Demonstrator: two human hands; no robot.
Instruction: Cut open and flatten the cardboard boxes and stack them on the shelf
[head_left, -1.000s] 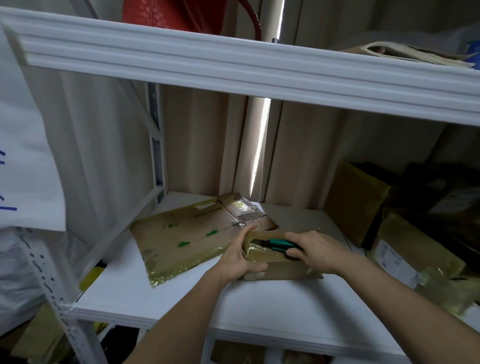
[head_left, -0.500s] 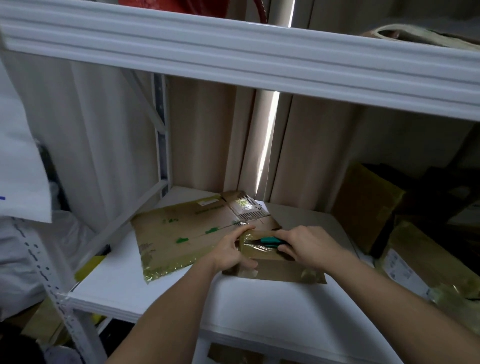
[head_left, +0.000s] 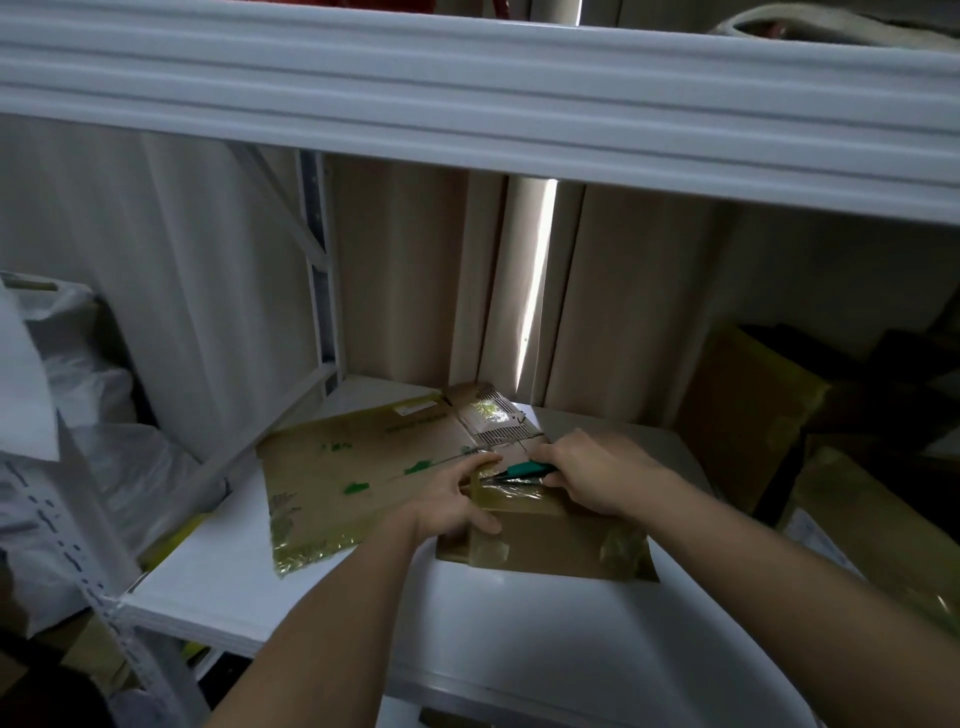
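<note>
Left hand (head_left: 457, 501) clamps small box (head_left: 545, 535); right hand (head_left: 592, 475) grips cutter (head_left: 527, 469) — slice tape seam shallow, away from fingers.

On the white shelf (head_left: 519, 639) a small box (head_left: 550, 540) sits against a flattened box (head_left: 358, 467) that lies flat to its left. The left hand (head_left: 452, 499) grips the small box's left end, thumb on its front face. The right hand (head_left: 592, 475) grips a green-handled cutter (head_left: 524, 470) at the taped top; more boxes (head_left: 748, 415) stand at the right.
</note>
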